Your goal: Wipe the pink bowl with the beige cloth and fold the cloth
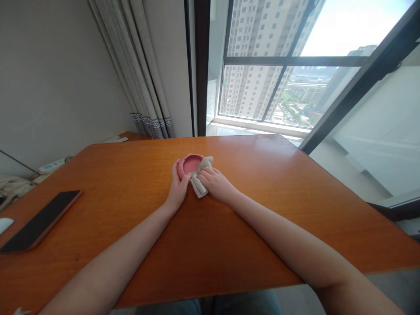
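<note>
A small pink dish (191, 164) with a raised, angular rim is tilted so that its hollow faces me, over the middle of the wooden table (131, 175). My left hand (177, 186) grips its left side, fingers behind and thumb at the front lower edge. In my right hand (216, 183) a whitish cloth (199, 187) is bunched, pressed against the dish's right rim. One end of the cloth sticks up above my fingers and the other hangs below. The fingers behind the dish are partly hidden.
A dark phone-like slab (42, 221) with a reddish edge lies at the left, beside a white object (5, 224) cut off by the frame. A white power strip (52, 165) is beyond the left edge. Curtain (144, 87) and large window (282, 61) stand behind the table.
</note>
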{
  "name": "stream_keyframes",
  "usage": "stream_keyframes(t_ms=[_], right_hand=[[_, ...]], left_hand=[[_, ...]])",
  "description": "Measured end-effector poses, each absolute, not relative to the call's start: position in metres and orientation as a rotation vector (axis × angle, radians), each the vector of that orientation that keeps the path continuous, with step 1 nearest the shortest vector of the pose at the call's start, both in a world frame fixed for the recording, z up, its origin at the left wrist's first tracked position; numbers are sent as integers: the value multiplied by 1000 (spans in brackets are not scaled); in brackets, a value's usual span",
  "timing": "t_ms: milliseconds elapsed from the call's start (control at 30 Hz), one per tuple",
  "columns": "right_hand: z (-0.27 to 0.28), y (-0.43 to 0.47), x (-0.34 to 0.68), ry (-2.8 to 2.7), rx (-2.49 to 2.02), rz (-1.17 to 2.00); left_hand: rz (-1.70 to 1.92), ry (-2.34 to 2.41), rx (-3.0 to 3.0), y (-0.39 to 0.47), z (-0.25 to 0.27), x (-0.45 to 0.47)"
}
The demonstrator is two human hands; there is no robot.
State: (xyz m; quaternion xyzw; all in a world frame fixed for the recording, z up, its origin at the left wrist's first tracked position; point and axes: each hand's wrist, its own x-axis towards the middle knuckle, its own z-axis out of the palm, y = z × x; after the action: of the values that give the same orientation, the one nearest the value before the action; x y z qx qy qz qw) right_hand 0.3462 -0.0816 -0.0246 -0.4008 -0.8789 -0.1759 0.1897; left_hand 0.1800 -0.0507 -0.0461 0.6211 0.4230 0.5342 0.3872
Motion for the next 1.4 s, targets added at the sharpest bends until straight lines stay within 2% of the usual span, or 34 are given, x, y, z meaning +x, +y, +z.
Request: stream_keyframes(t_ms=[300, 467, 700, 900, 1167, 1400], right_hand=[[-22, -74, 372, -2512, -961, -697], [-27, -76, 365, -2543, -944, -670], [-29, -75, 369, -2368, -1118, -686], [-27, -86, 347, -2277, -1139, -636], [-13, -79, 374, -2470, -878, -672], [-20, -90, 347, -2348, -1134, -647]], left_hand=[[1171, 875, 1934, -38, -22, 160], [974, 813, 2028, -29, -19, 149], [1195, 806, 1723, -57, -31, 182], [1470, 952, 1696, -76, -28, 195], [1354, 916, 1871, -57, -24, 177], [1462, 1015, 1650, -69, -35, 190]])
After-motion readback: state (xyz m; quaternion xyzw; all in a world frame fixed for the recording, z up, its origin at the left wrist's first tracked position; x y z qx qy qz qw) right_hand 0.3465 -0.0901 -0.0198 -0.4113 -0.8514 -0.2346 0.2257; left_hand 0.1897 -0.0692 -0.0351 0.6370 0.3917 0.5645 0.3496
